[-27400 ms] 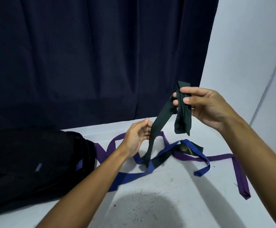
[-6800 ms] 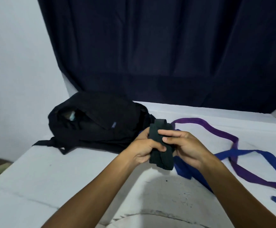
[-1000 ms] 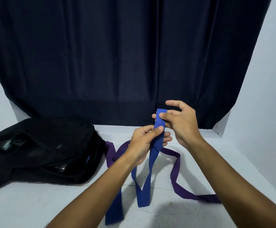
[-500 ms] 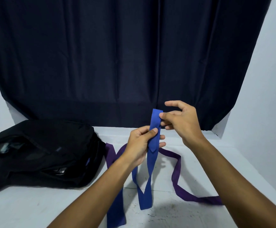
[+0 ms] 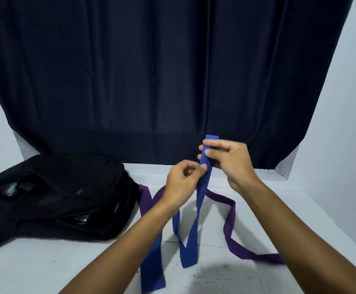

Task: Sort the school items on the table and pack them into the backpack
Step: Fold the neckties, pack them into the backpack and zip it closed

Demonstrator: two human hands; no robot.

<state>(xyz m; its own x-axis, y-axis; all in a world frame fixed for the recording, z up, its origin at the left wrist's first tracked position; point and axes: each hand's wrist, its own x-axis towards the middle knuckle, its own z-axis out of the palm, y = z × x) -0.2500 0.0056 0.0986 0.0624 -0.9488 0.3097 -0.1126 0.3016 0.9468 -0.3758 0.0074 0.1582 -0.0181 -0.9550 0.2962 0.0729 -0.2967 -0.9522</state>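
plain blue tie [image 5: 202, 194], purple tie [image 5: 229, 221], black backpack [image 5: 51, 194], white table [image 5: 45, 268]

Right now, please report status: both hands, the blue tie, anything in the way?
Right hand pinching blue tie near its top. Left hand pinching it lower. Tail trails on table. Purple tie underneath; backpack at left.

A white table [image 5: 45, 270] carries a black backpack [image 5: 54, 198] at its left. Beside it a purple strap [image 5: 230, 221] lies looping, and a blue strap's [image 5: 152, 270] lower end rests near the front

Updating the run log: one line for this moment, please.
phase: folding blue tie | right hand: pinching top end | left hand: at strip below | purple tie: on table | backpack: left, open
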